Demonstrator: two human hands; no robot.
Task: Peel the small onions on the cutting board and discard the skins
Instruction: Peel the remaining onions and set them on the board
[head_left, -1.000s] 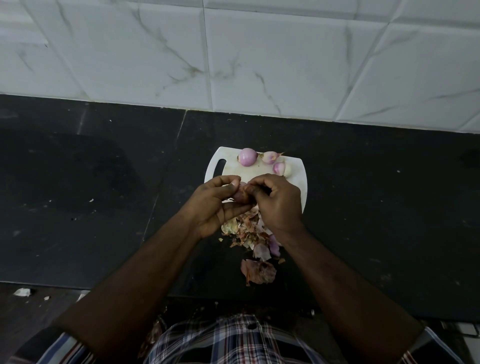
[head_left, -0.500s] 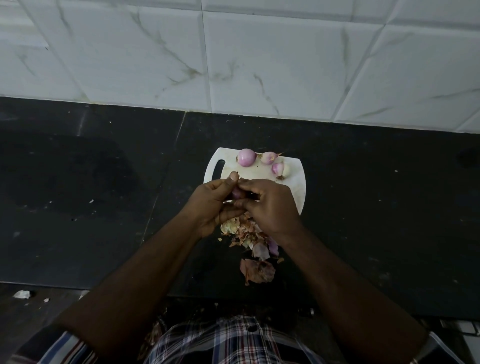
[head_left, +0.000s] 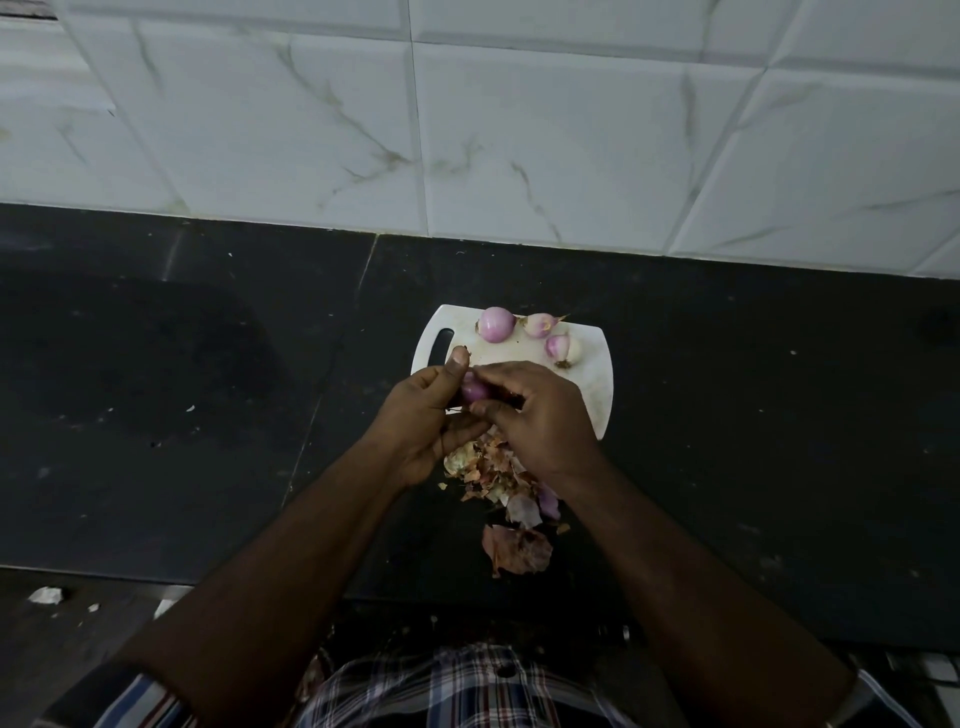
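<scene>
A small purple onion (head_left: 472, 391) sits between my two hands above the near part of the white cutting board (head_left: 595, 387). My left hand (head_left: 423, 422) grips it, thumb raised over its top. My right hand (head_left: 540, 415) pinches at its skin from the right. Three peeled onions lie along the board's far edge: a round one (head_left: 495, 324), a pale one (head_left: 541, 324) and a third (head_left: 562, 347). A heap of dry onion skins (head_left: 493, 470) lies under my hands at the board's near edge, spilling onto the counter.
A larger loose skin (head_left: 517, 548) lies on the black counter (head_left: 182, 389) near its front edge. A white marbled tile wall (head_left: 467, 130) rises behind the counter. Small white scraps (head_left: 45, 595) lie on the floor at lower left.
My left thumb has lifted and moved up over the onion, and more of its purple flesh now shows between my fingers. The onions on the board have not moved.
</scene>
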